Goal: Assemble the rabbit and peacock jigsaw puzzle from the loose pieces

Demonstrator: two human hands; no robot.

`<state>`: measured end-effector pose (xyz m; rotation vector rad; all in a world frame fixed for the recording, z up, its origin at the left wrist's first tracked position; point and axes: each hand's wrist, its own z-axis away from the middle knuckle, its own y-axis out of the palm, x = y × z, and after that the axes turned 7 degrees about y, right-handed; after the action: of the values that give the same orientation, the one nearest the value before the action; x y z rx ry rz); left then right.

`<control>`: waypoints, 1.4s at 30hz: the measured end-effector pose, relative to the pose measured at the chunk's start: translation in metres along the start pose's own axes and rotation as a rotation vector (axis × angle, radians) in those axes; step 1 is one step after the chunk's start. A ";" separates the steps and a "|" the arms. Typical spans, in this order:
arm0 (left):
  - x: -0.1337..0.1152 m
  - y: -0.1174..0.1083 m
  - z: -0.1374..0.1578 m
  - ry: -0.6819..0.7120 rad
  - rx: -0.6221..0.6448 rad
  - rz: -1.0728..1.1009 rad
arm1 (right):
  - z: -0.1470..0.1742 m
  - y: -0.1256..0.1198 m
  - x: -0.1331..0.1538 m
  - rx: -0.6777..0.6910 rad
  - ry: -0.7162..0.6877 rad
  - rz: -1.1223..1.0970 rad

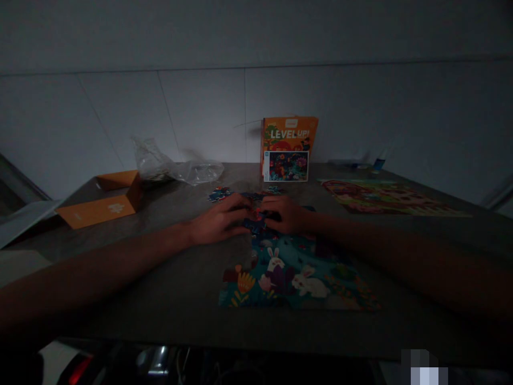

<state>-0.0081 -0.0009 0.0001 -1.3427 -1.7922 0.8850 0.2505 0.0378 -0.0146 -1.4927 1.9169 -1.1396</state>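
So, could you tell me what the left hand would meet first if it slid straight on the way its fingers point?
Probably the right hand: the left hand points rightward across the puzzle top edge, fingertips nearly touching it over dark loose pieces. The dim light leaves depth uncertain.

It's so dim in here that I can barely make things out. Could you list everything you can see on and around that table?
table: one, grey-brown, fills the middle of the view
rabbit puzzle: one, teal with white rabbits and flowers, partly assembled, nearest the person
loose puzzle pieces: a few, dark blue, just beyond the hands
puzzle box: one, orange, upright against the wall
box lid: one, orange, open, far left
plastic bag: one, clear, crumpled, behind the lid
second puzzle: one, green and pink, flat on the right
left hand: one, fingers down on pieces at the puzzle's top edge
right hand: one, beside it, also on the pieces
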 end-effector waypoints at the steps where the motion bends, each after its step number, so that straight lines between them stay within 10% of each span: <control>1: 0.000 0.000 0.000 -0.002 0.005 0.000 | 0.000 0.000 0.000 -0.002 0.002 0.004; 42: -0.001 -0.001 -0.001 -0.101 -0.044 0.005 | 0.000 -0.001 -0.001 0.026 0.045 0.035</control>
<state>-0.0077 -0.0016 0.0014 -1.3516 -1.8966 0.9359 0.2517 0.0387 -0.0139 -1.4255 1.9428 -1.1875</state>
